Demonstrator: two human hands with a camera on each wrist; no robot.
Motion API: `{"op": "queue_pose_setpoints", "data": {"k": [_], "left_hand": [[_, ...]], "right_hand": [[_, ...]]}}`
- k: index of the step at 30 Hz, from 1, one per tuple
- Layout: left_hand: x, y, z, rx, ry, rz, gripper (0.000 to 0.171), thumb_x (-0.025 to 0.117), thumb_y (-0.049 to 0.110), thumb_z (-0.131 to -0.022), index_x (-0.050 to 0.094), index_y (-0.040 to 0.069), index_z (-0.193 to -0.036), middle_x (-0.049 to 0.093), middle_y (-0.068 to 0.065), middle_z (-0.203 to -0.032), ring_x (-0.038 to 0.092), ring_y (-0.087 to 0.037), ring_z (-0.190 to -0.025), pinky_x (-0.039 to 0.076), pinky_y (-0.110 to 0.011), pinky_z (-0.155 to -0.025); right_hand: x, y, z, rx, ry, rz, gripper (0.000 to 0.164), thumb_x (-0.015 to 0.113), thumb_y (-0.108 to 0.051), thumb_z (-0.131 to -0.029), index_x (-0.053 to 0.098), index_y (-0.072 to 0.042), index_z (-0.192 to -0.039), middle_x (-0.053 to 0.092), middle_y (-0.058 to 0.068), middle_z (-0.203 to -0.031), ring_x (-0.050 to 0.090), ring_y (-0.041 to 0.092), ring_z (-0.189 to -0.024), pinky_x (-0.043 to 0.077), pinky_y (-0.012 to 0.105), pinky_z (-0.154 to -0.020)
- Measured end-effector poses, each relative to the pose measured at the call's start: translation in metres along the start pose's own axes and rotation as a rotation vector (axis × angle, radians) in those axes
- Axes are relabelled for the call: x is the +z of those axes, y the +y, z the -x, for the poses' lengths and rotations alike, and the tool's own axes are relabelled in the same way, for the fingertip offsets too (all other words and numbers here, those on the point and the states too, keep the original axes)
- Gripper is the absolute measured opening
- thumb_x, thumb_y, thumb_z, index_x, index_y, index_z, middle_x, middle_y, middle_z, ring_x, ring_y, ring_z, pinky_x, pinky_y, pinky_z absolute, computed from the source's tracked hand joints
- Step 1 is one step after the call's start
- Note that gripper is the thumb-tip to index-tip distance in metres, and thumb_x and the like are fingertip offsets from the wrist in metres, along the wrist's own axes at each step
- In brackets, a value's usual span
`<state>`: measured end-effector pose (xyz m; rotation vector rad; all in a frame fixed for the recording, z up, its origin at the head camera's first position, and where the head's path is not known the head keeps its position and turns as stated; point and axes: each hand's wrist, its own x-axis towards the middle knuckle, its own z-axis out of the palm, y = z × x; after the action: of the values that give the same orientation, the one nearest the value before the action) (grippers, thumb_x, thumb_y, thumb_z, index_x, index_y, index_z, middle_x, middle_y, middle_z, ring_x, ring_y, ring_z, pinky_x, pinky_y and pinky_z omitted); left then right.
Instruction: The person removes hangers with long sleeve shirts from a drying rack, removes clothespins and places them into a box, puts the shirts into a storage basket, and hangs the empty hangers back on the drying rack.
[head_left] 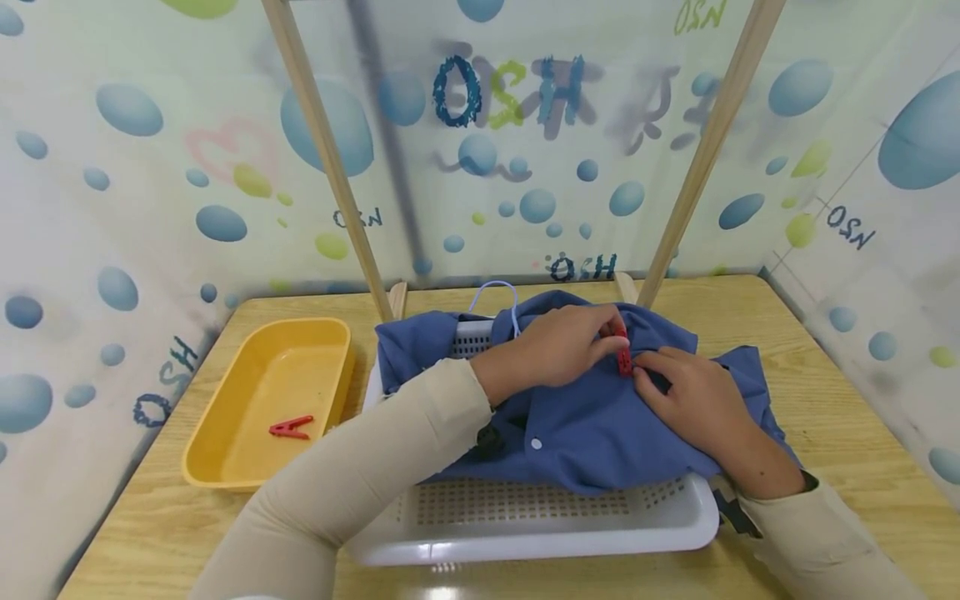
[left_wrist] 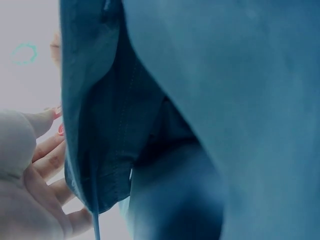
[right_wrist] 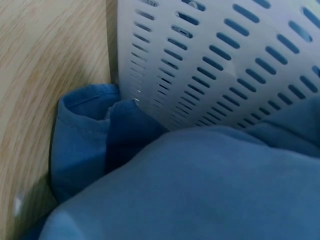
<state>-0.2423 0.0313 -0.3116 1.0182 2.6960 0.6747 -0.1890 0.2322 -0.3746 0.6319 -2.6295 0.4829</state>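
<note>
A blue button-up shirt (head_left: 585, 433) lies bunched over a white perforated basket (head_left: 570, 546), its fabric spilling past the right side. Between the thumb and fingers of my left hand (head_left: 562, 346) is a red clothespin (head_left: 624, 354), held against the upper part of the shirt. Just right of the clothespin, my right hand (head_left: 693, 400) pinches the shirt's cloth. A pale hanger hook (head_left: 495, 285) sticks up behind the shirt. In the left wrist view, the shirt (left_wrist: 240, 100) fills most of the picture, beside my left hand (left_wrist: 37, 185). The right wrist view shows shirt cloth (right_wrist: 190, 190) against the basket wall (right_wrist: 220, 65).
To the left stands a yellow tray (head_left: 251, 375) with another red clothespin (head_left: 291, 427) in it. Two wooden posts (head_left: 330, 158) rise behind the basket at the back of the wooden table (head_left: 817, 400). Patterned walls (head_left: 540, 233) enclose the back and sides.
</note>
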Motion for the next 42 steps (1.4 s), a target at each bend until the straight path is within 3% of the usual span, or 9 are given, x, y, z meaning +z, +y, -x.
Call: {"op": "queue_pose_setpoints", "data": {"k": [16, 27, 42], "left_hand": [[0.000, -0.003, 0.003, -0.007, 0.021, 0.005, 0.019, 0.047, 0.039, -0.104, 0.055, 0.023, -0.109, 0.061, 0.009, -0.088, 0.058, -0.009, -0.068, 0.046, -0.023, -0.061], [-0.001, -0.003, 0.004, 0.022, 0.045, 0.004, 0.016, 0.047, 0.038, -0.104, 0.054, 0.024, -0.106, 0.060, 0.010, -0.090, 0.057, -0.009, -0.068, 0.046, -0.024, -0.060], [-0.015, 0.001, 0.005, 0.027, 0.071, 0.030, 0.017, 0.046, 0.036, -0.105, 0.054, 0.021, -0.108, 0.060, 0.006, -0.090, 0.056, -0.011, -0.070, 0.045, -0.025, -0.063]], "right_hand": [[0.001, -0.002, -0.001, 0.002, 0.006, -0.012, 0.013, 0.068, -0.014, -0.090, 0.076, -0.008, -0.097, 0.071, 0.006, -0.085, 0.061, 0.018, -0.064, 0.051, 0.041, -0.058], [0.002, -0.003, -0.001, 0.012, 0.011, -0.015, 0.013, 0.067, -0.014, -0.089, 0.076, -0.007, -0.096, 0.072, 0.009, -0.088, 0.065, 0.023, -0.067, 0.054, 0.044, -0.060], [0.001, -0.001, 0.000, 0.033, 0.009, -0.022, 0.015, 0.066, -0.014, -0.090, 0.076, -0.005, -0.098, 0.073, 0.011, -0.090, 0.067, 0.026, -0.071, 0.055, 0.047, -0.064]]}}
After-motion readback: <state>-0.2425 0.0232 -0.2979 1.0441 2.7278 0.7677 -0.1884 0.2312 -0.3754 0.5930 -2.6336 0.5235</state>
